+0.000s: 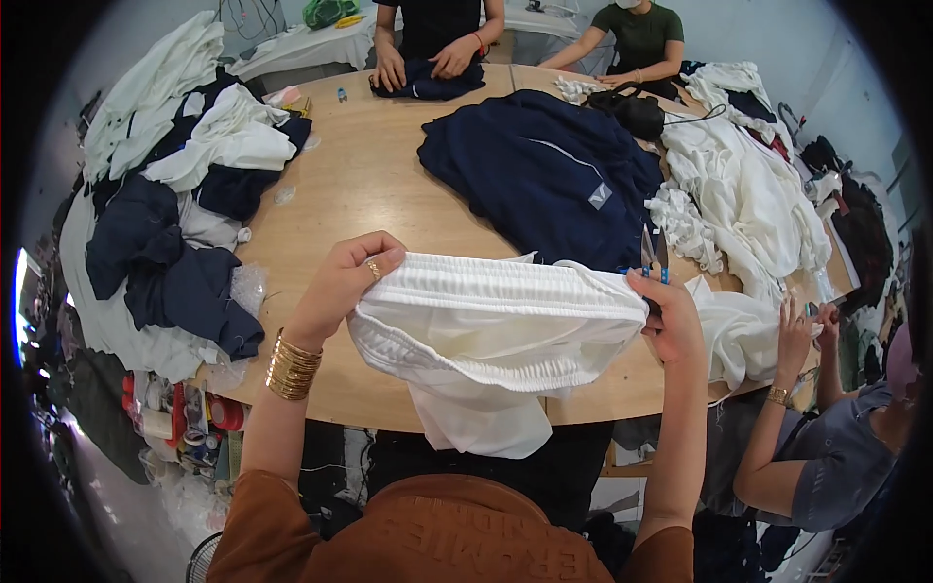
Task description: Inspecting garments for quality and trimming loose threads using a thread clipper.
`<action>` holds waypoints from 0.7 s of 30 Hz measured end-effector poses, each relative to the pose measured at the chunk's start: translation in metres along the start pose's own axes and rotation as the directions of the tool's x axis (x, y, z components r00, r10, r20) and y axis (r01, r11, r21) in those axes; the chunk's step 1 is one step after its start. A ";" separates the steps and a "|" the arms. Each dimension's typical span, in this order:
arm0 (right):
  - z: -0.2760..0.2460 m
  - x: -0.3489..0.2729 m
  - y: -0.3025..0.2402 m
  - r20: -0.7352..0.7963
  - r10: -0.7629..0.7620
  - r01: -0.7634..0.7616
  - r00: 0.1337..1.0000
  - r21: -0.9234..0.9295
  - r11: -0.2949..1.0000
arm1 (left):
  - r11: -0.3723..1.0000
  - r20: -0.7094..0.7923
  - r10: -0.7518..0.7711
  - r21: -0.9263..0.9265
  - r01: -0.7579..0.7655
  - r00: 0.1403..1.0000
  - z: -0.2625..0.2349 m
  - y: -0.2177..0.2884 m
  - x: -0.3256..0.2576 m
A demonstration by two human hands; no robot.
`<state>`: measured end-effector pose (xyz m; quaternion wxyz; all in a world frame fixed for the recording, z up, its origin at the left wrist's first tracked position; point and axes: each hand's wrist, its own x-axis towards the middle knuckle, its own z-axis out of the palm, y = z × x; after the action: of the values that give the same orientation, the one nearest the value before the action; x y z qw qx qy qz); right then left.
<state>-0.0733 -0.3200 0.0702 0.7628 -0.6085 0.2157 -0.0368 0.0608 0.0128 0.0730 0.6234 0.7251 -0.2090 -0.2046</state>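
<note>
A white elastic-waist garment (476, 335) is stretched out over the table's near edge, its gathered waistband facing up and held open. Whether it is shorts or trousers I cannot tell. My left hand (355, 277) grips the left end of the waistband between thumb and fingers. At the right end, my right hand (673, 316) pinches the band. A pair of scissors (656, 257) with blue handles sticks up at my right hand, blades pointing away from me; the hand appears to hold it too. The garment's lower part hangs below the table edge.
A navy garment pile (544, 165) lies just beyond on the wooden table (340, 185). White and navy clothes (146, 233) are heaped left, more white cloth (748, 194) right. Two people (428, 49) work across the table; another person (836, 457) handles white cloth at right.
</note>
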 end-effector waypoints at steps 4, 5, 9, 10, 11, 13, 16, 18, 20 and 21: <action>0.001 0.004 0.006 -0.055 -0.063 0.067 0.996 0.066 0.996 | 0.967 0.103 0.141 0.200 -0.160 0.985 0.006 -0.009 -0.004; 0.003 0.007 0.006 -0.142 -0.078 0.090 0.987 0.083 0.992 | 0.877 0.200 0.252 0.367 -0.311 0.947 0.006 -0.012 -0.002; 0.010 0.012 -0.007 -0.223 -0.303 0.301 0.927 -0.044 0.953 | 0.645 0.105 0.334 0.700 -0.308 0.937 -0.013 -0.013 0.021; 0.021 0.012 -0.019 -0.298 -0.389 0.391 0.872 -0.058 0.919 | 0.676 -0.010 0.450 0.657 -0.333 0.893 -0.015 0.009 0.028; 0.030 0.009 -0.034 -0.330 -0.500 0.506 0.801 -0.075 0.860 | 0.699 -0.125 0.547 0.612 -0.370 0.828 -0.012 0.039 0.031; 0.047 -0.003 -0.062 -0.371 -0.670 0.681 0.643 -0.123 0.722 | 0.558 -0.242 0.771 0.701 -0.444 0.589 -0.008 0.083 0.027; 0.071 -0.032 -0.077 -0.430 -0.739 0.749 0.519 -0.187 0.635 | 0.263 -0.049 0.905 0.845 -0.466 0.422 -0.014 0.109 -0.001; 0.056 -0.044 -0.042 -0.190 -0.777 0.746 0.600 -0.219 0.629 | 0.411 -0.006 0.720 0.809 -0.420 0.694 -0.023 0.081 -0.022; 0.045 -0.044 0.023 0.078 -0.708 0.666 0.702 -0.425 0.614 | 0.657 0.155 0.219 0.706 -0.263 0.963 -0.043 0.038 -0.040; 0.048 -0.052 0.047 0.189 -0.428 0.462 0.884 -0.492 0.738 | 0.762 0.263 -0.049 0.634 -0.134 0.964 -0.056 0.003 -0.044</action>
<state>-0.1118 -0.2475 0.0485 0.5430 -0.8272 0.0415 -0.1385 0.0552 0.0826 0.0850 0.3063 0.8565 -0.3642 -0.2001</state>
